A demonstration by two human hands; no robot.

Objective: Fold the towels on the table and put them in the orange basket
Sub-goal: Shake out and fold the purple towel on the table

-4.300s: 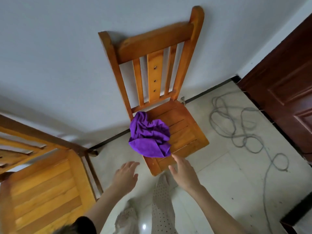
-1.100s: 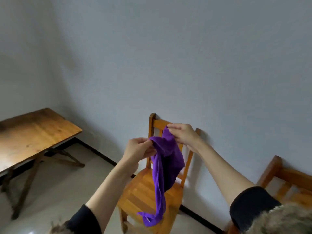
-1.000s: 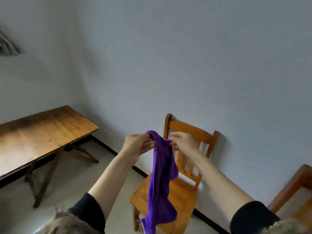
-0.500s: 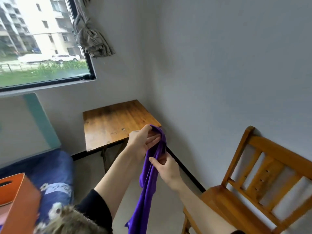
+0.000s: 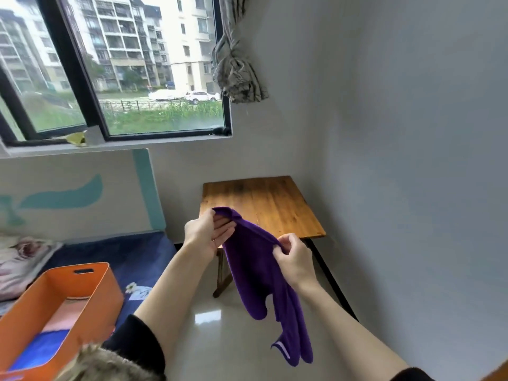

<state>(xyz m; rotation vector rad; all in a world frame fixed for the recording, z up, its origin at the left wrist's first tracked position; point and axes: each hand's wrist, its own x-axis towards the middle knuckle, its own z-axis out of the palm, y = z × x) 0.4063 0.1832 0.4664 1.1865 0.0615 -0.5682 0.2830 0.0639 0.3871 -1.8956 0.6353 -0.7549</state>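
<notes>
- The purple towel hangs in the air in front of the person, above the floor and just short of the wooden desk; it touches neither.
- The left hand holds the top edge at one end, thumb on top and fingers underneath, clamped on a bunched fold.
- The right hand pinches the same top edge further along, its fingers curled tight round the cloth.
- Between the two hands the edge runs taut; below it the cloth drops in loose, twisted folds, with a pale-trimmed corner at the bottom.
- The towel looks light and very soft: it has no stiffness, so it will sag and twist wherever it is not held.
- It seems plush rather than slippery, so a pinch should hold it, and it is not fragile.
- The best places to hold are probably the two top corners, so it hangs flat before folding.
- The orange basket sits on the bed at lower left, well apart from the towel, with pink and blue cloth already inside.
</notes>
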